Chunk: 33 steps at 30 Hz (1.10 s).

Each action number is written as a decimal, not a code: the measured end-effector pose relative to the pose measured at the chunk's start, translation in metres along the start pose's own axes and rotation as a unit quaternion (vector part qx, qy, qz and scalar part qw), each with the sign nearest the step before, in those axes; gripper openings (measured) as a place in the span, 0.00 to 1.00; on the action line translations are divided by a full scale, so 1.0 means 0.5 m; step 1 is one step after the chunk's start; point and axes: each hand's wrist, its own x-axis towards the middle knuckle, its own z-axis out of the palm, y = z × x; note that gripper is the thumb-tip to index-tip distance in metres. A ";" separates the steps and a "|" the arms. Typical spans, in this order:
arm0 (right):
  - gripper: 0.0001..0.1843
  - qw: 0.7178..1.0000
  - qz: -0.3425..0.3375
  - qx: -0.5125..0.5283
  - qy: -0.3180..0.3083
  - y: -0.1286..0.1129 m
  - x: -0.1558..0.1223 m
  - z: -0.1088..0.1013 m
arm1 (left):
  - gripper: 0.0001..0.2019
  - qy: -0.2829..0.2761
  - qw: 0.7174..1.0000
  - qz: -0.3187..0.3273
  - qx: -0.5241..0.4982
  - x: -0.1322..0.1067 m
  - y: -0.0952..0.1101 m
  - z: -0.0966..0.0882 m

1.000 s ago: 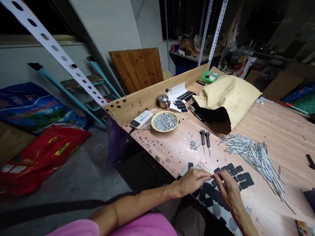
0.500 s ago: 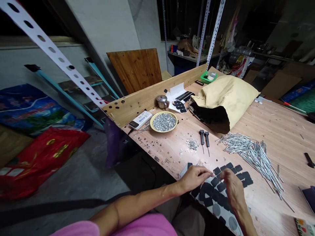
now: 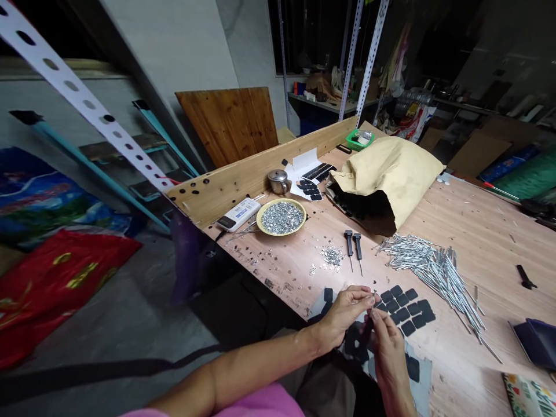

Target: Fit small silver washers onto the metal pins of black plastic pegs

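My left hand point(image 3: 345, 313) and my right hand point(image 3: 386, 344) meet at the table's near edge, fingertips pinched together on a thin metal pin point(image 3: 373, 298) with a small black pad. Under and beside them lies a grey sheet point(image 3: 417, 385) covered with several black pads point(image 3: 406, 307). A heap of long metal pins point(image 3: 434, 266) lies to the right. Beyond the hands are a small pile of washers point(image 3: 331, 255) and two finished black-headed pins point(image 3: 354, 246).
A yellow bowl of washers point(image 3: 280, 216), a small metal pot point(image 3: 278, 181), a white device point(image 3: 238, 214) and a tan paper bag point(image 3: 386, 174) sit farther back on the wooden table point(image 3: 478, 231). A dark tray point(image 3: 538, 341) lies right. Bags cover the floor at left.
Both hands have lifted off the sheet and come together, pinching a pin with a pad. The camera has shifted slightly to the right.
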 end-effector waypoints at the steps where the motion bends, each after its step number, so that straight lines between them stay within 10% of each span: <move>1: 0.22 0.999 -0.010 -0.027 0.024 -0.001 0.004 -0.019 | 0.20 -0.004 1.000 0.000 0.018 -0.001 0.000 -0.001; 6: 0.28 0.944 -0.123 -0.262 0.159 0.016 0.057 -0.141 | 0.19 -0.012 0.997 -0.025 0.071 -0.003 -0.012 -0.014; 13: 0.31 0.802 -0.289 -0.502 0.146 0.073 0.140 -0.243 | 0.16 0.054 0.977 0.093 0.183 -0.002 -0.036 -0.080; 23: 0.28 0.762 -0.337 -0.543 0.103 0.078 0.193 -0.281 | 0.11 0.106 0.889 0.273 0.353 -0.003 -0.052 -0.166; 30: 0.24 0.744 -0.410 -0.527 -0.039 0.093 0.120 -0.210 | 0.11 0.117 0.816 0.375 0.424 -0.014 -0.065 -0.206; 33: 0.22 0.742 -0.420 -0.522 -0.009 0.078 0.115 -0.205 | 0.10 0.126 0.791 0.408 0.439 -0.013 -0.078 -0.212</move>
